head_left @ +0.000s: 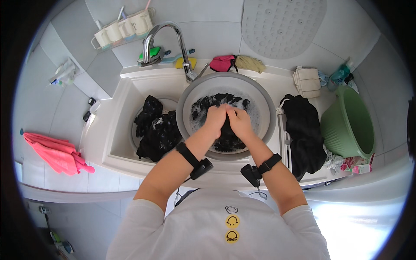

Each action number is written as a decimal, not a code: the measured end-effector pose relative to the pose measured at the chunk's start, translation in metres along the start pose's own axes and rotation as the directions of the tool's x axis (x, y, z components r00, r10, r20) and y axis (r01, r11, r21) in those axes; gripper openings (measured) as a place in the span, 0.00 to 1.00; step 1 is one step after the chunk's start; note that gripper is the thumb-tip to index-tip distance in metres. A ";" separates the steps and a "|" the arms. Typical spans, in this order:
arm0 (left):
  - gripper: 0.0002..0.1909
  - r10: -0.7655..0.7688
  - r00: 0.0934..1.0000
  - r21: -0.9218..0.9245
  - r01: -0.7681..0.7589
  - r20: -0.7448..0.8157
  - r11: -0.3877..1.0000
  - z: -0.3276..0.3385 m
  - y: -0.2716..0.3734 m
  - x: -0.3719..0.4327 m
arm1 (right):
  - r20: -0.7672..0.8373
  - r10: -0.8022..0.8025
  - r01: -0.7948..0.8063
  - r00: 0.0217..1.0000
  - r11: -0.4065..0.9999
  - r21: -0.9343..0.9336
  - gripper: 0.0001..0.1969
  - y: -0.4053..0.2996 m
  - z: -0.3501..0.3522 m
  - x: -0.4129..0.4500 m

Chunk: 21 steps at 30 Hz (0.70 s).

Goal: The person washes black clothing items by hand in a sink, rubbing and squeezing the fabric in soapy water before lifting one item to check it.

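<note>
Both my hands are pressed together over a grey-rimmed basin (269, 97), gripping a wet black garment (229, 140). My left hand (215, 119) closes on the cloth from the left. Against it, my right hand (240, 121) closes from the right, knuckles touching near the top. Part of the garment bunches between my palms, and the rest lies in soapy water around them. Foam rings the cloth inside the basin. My fingertips are hidden from above. More wet black clothing (158, 133) with suds lies in the sink on the left.
A chrome faucet (167, 26) arches behind the basin. On the right counter are a folded black garment (302, 130), a green bucket (338, 126) tipped towards me, and a folded towel (307, 82). A pink cloth (53, 151) hangs at left. The white sink wall (117, 126) borders the basin.
</note>
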State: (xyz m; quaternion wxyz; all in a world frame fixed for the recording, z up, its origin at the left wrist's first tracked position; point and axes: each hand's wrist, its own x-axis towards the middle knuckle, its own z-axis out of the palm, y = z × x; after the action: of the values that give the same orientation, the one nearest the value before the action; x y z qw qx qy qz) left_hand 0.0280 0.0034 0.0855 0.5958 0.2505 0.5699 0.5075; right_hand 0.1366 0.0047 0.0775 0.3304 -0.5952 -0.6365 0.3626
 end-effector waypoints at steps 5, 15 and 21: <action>0.12 0.178 0.954 0.629 -0.294 0.243 0.720 -0.054 0.008 0.035 | -0.144 -0.124 0.145 0.982 0.978 0.152 0.29 -0.006 -0.030 0.026; 0.32 0.446 0.684 0.347 -0.699 0.577 0.625 -0.044 0.023 0.016 | -0.027 -0.433 0.401 0.901 0.807 0.434 0.21 -0.029 -0.002 0.019; 0.13 0.246 0.835 0.191 -0.379 0.492 0.905 -0.030 0.035 -0.001 | 0.363 -0.182 0.115 0.914 0.973 0.198 0.34 0.071 -0.015 0.009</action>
State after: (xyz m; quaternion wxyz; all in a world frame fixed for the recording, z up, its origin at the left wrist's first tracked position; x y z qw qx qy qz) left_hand -0.0113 0.0068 0.1092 0.5790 0.5350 0.4306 0.4396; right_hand 0.1854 0.0165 0.0243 0.2781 -0.4328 -0.6979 0.4983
